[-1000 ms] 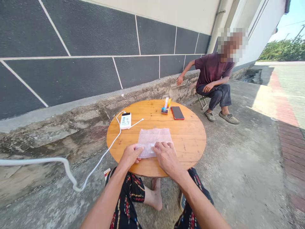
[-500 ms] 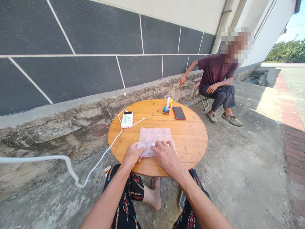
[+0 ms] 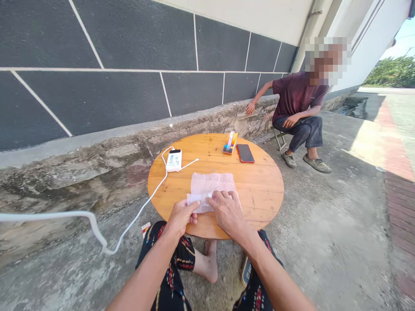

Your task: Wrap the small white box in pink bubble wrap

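A translucent pinkish sheet that looks like bubble wrap [image 3: 212, 181] lies on the near part of the round wooden table [image 3: 259, 194], its near edge folded over. My left hand [image 3: 181, 218] pinches the left end of that fold between thumb and fingers. Over the right part of the fold, my right hand [image 3: 227, 209] has its fingers bent and pressed onto the wrap. By the right thumb and fingertips shows a small white thing [image 3: 210, 195], partly covered; its kind I cannot make out.
On the table stand a white box-shaped device [image 3: 174, 160] with a white cable [image 3: 142, 209] running off left, an orange tape dispenser [image 3: 230, 143] and a red-edged phone [image 3: 245, 153]. A person [image 3: 298, 99] sits on a folding stool at the right. A dark-tiled wall [image 3: 129, 95] rises behind.
The view has shifted slightly. Both hands stay at the near fold of the bubble wrap, with the left thumb moved only slightly. The seated person keeps the same pose.
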{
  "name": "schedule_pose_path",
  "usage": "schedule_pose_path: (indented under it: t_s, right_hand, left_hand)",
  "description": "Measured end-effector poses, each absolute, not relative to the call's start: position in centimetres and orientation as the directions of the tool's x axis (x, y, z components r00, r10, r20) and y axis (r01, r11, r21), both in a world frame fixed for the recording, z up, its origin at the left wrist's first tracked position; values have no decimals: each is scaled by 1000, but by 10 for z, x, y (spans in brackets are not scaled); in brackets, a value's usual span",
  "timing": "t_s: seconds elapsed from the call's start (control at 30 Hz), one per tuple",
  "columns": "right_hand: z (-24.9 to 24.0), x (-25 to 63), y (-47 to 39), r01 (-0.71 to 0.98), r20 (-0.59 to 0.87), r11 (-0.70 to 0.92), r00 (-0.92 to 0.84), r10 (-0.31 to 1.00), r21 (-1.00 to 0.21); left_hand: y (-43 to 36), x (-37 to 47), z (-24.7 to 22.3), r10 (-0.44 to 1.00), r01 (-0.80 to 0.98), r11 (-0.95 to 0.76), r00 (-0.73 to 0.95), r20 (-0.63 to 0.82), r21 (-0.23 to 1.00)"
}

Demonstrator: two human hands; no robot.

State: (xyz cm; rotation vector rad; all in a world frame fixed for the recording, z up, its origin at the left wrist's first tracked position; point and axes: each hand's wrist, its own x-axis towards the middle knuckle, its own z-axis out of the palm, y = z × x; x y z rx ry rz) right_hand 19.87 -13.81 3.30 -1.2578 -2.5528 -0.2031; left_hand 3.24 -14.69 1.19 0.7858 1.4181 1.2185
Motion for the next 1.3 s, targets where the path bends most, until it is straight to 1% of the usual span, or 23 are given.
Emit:
schedule_pose_path:
  t_s: [0.23,0.47,0.6,0.77,0.87,1.0,1.1,1.17,1.23,1.3]
  right_hand:
    - [32,200,-135,789,313,615,-586,748,8]
    - [31,200,-134,789,300,612,-571,764,-57]
    - [30,201,-133,782,320,602,-537,781,-158]
    - [23,204,-132,743,356,568,-454,817,-354]
    - [15,206,-131,706,397,551,-395,828,-445]
    - [11,206,-128,672,409,547,-373,833,-500]
    - [11,206,-126,656,403,540,-367,839,-527]
    - [11,206,-125,649,409,540,-360,838,-535]
    - [10,206,-124,645,417,546,-360,835,-535]
    - [9,206,-123,641,422,554,-366,829,-531]
  left_hand:
    - [-132,51,9,943,-207,127,-277,-183,970]
    - [-129,63,15,955,-261,105,-243,-170,960]
    - [-132,59,18,967,-268,123,-183,-176,956]
    - [-138,52,24,985,-259,148,-45,-165,954]
    - [-139,51,30,986,-154,156,-38,-163,976]
    - [-137,54,33,987,81,148,-67,-143,986]
    - [-134,56,31,996,284,72,-75,-53,956]
    - [-132,57,29,997,441,-29,-52,58,897]
    - [-130,58,28,988,588,-124,-4,157,799]
    - [-129,58,29,976,698,-193,67,206,690]
